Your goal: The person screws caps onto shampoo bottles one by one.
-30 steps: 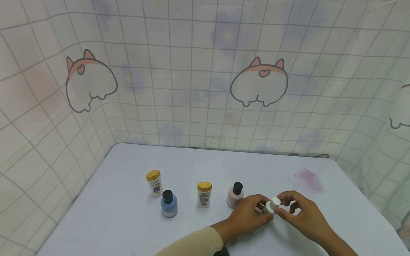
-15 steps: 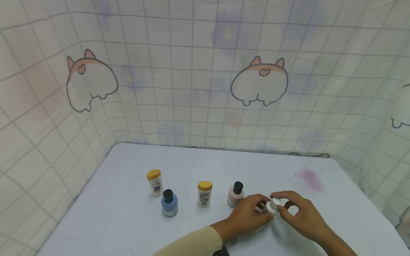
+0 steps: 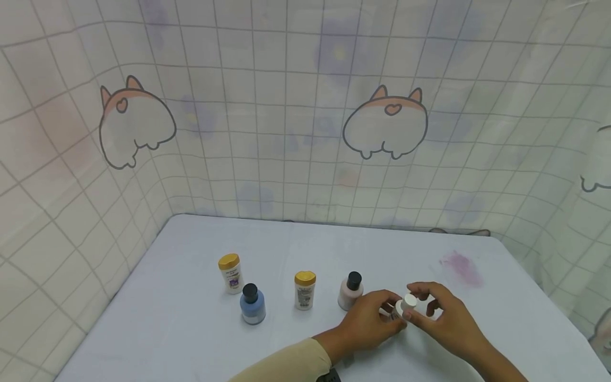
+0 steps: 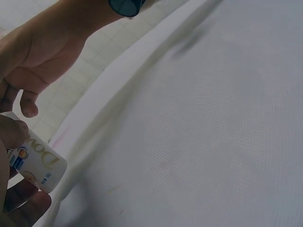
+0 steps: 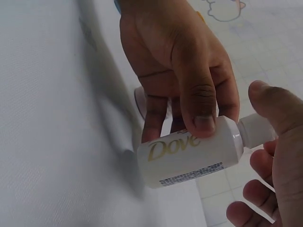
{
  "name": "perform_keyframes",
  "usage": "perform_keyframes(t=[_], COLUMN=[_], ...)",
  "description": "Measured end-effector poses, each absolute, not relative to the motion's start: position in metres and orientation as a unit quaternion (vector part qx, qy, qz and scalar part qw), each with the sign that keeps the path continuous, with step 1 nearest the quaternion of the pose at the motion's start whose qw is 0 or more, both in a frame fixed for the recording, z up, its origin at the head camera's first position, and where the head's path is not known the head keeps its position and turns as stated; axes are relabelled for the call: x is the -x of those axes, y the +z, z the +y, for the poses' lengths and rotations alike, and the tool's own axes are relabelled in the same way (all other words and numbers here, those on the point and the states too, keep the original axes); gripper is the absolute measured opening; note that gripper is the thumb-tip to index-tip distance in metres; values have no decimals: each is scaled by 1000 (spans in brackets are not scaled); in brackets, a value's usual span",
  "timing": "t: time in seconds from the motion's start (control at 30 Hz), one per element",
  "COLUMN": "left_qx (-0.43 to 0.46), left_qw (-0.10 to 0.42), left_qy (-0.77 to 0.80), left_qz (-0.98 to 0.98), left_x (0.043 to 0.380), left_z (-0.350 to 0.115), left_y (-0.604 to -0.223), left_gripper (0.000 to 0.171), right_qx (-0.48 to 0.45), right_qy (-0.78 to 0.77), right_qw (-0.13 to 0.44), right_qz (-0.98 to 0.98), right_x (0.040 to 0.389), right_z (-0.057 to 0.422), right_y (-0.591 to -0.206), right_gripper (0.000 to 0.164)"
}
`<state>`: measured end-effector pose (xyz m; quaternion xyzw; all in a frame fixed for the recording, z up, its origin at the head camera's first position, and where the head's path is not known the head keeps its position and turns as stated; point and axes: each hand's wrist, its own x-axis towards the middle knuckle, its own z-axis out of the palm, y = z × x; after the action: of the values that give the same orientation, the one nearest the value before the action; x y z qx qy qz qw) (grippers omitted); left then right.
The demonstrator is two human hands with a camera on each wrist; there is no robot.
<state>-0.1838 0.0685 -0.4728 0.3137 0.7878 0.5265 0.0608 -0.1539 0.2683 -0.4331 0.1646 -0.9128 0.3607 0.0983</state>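
Observation:
My left hand (image 3: 369,321) grips a small white Dove bottle (image 5: 189,153) around its body, thumb on the label and fingers behind. The bottle is tilted, its white cap (image 3: 408,302) towards my right hand (image 3: 446,318). The right thumb lies at the cap, while the right index finger is lifted off it, leaving a gap. In the right wrist view the cap is still on the bottle's neck, and the other right fingers (image 5: 260,196) are loosely bent below it. In the left wrist view the bottle's base end shows between the left fingers.
A pale pink bottle (image 3: 350,293) with a black cap stands just behind my left hand. Further left are a yellow-lidded white jar (image 3: 304,292), a blue bottle (image 3: 252,305) and another yellow-lidded jar (image 3: 232,275). The white table (image 3: 157,318) has a pink stain at the right.
The right fingers pinched the cap and turned about it; now the index finger has come away from it and the thumb has shifted left. My left hand and the bottle stay almost in place.

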Motion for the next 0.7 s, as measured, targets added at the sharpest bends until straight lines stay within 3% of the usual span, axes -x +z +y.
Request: perform_keyframes(t=[0.27, 0.7], left_qx=[-308, -301], left_qw=[53, 56], left_qy=[538, 544], left_qz=[783, 781], left_x=[183, 184], left_z=[66, 67], left_y=[-473, -475], left_gripper=[35, 32], right_qx=[-223, -192], right_qy=[363, 346], right_qw=[98, 136], right_qz=[-899, -908], right_x=[153, 154], right_z=[268, 263], right_y=[-429, -430], right_gripper=[44, 35])
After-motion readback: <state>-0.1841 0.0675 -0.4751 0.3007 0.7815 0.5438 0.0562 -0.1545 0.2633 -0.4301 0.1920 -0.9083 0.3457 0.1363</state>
